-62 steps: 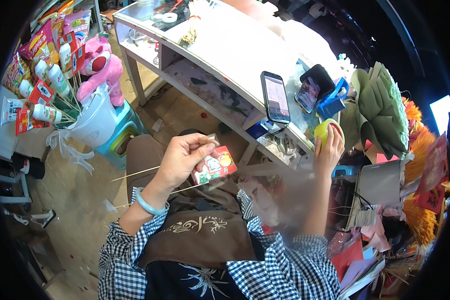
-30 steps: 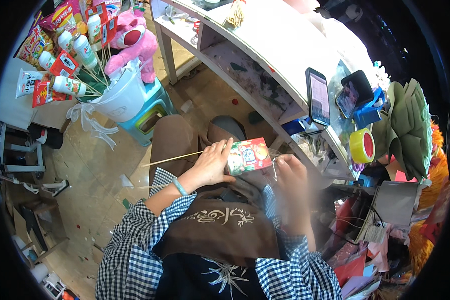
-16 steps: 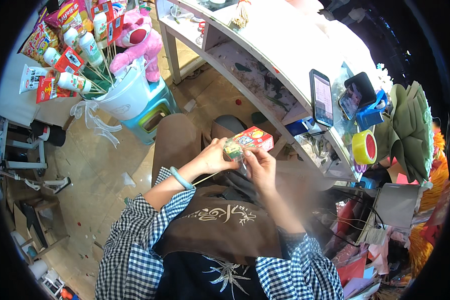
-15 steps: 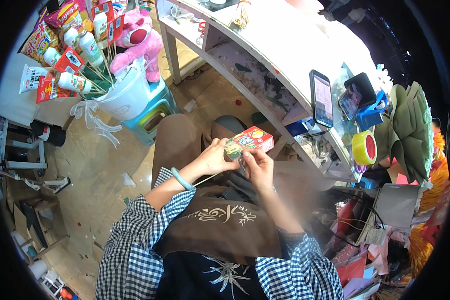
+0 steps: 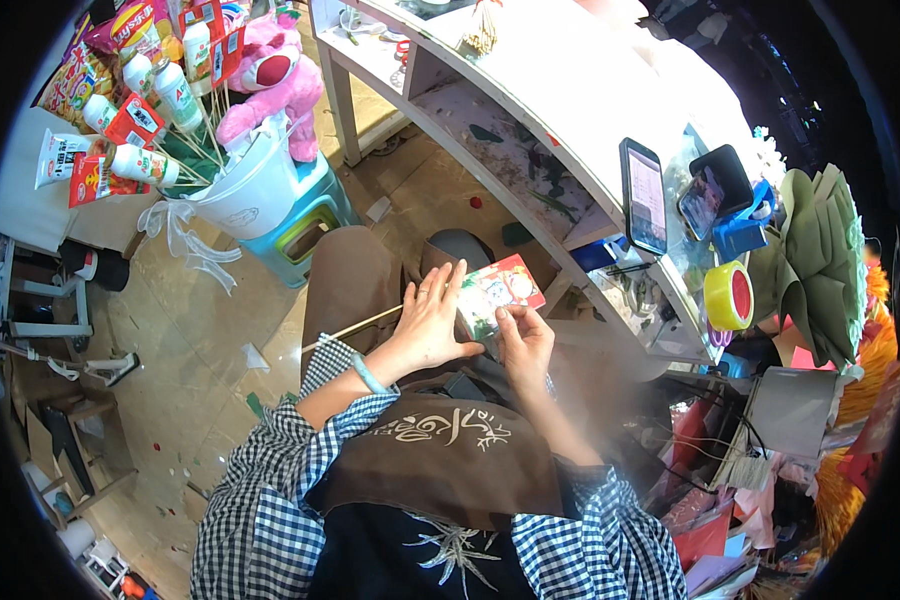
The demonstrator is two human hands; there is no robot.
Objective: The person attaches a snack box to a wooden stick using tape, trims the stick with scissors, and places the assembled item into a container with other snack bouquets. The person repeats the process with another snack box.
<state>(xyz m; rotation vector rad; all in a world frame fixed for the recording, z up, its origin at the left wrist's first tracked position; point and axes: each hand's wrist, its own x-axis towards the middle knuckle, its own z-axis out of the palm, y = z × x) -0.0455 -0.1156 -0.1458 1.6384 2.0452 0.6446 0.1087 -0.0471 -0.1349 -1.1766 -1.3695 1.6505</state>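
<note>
A small red and green carton [image 5: 502,286] is held above my lap between both hands. My left hand [image 5: 430,322] is pressed along the carton's left end, fingers fairly straight and the thumb under the near edge. From beneath that hand a thin wooden stick [image 5: 362,327] reaches out to the left; where it meets the carton is hidden. My right hand [image 5: 526,343] is closed in a pinch at the carton's near edge, thumb and forefinger together. Whether a strip of tape lies between those fingertips cannot be made out.
A white bucket [image 5: 245,200] of bottles and snack packs on sticks stands on a blue stool [image 5: 300,240], beside a pink plush toy [image 5: 275,90]. On the white table [image 5: 580,90] are a phone [image 5: 643,195] and a yellow tape roll [image 5: 729,296]. A green wrapped bouquet [image 5: 810,260] is at right.
The carton has turned in my hands. The stick has swung from beside my left wrist to point out left. My left fingers have straightened along the carton; the right hand stays at its near edge.
</note>
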